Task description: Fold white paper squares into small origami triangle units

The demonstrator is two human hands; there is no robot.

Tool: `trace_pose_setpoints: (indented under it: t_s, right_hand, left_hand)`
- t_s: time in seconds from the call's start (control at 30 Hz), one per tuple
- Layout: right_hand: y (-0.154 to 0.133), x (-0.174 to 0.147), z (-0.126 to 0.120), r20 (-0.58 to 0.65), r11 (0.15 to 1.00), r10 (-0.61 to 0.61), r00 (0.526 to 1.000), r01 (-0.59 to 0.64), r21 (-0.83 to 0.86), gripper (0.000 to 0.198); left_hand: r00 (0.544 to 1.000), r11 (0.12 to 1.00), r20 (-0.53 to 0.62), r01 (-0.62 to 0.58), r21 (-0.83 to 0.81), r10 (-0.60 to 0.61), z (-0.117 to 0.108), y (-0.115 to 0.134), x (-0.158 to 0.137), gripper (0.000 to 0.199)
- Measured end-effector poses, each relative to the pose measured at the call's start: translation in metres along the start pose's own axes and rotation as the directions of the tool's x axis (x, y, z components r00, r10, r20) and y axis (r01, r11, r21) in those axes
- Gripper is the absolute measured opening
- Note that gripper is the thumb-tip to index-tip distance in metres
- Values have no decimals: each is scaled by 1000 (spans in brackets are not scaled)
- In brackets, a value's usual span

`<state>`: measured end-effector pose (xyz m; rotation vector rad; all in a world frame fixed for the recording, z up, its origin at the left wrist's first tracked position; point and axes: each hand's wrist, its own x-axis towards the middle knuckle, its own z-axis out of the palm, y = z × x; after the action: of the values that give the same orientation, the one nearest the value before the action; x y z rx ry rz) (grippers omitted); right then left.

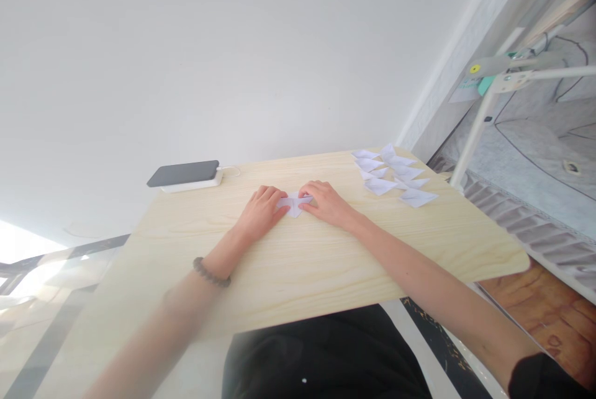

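Note:
A small folded piece of white paper (294,205) lies at the middle of the wooden table, between my two hands. My left hand (264,210), a beaded bracelet on its wrist, grips the paper's left side between thumb and fingers. On the opposite side, my right hand (325,201) pinches the right end with thumb and curled fingers. The paper's middle shows creases and a point towards me; its outer ends are partly hidden by my fingers. To the right, several folded white paper pieces (379,186) with pointed ends lie in two loose rows.
A dark phone (184,172) rests on a white block (193,186) at the table's back left, with a white cable plugged in. The light wooden table (298,275) stands against a pale wall (261,58). A white metal frame (479,126) and bedding are at right.

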<state>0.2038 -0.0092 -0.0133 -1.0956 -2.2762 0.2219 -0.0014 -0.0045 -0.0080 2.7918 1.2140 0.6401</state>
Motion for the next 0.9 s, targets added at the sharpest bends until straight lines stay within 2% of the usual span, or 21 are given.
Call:
trace_pose_setpoints:
  t_s: [0.17,0.3,0.6,0.9]
  right_hand:
    - [0,0,-1,-4,1000,-12,1000,12,-27,11]
    - [0,0,0,10,996,-46,999,47,-70,20]
    - [-10,-2,-3,57,955,-113,992,125,-269,24]
    - [-7,-3,-6,16,910,-42,999,45,-412,25]
  left_hand:
    - [1000,995,0,-25,92,25,0,1,0,28]
    - [997,988,-18,-68,135,71,1,1,-1,31]
    - [989,961,-29,-131,242,142,0,7,-2,25]
    - [999,950,-47,3,312,12,-3,13,-5,27]
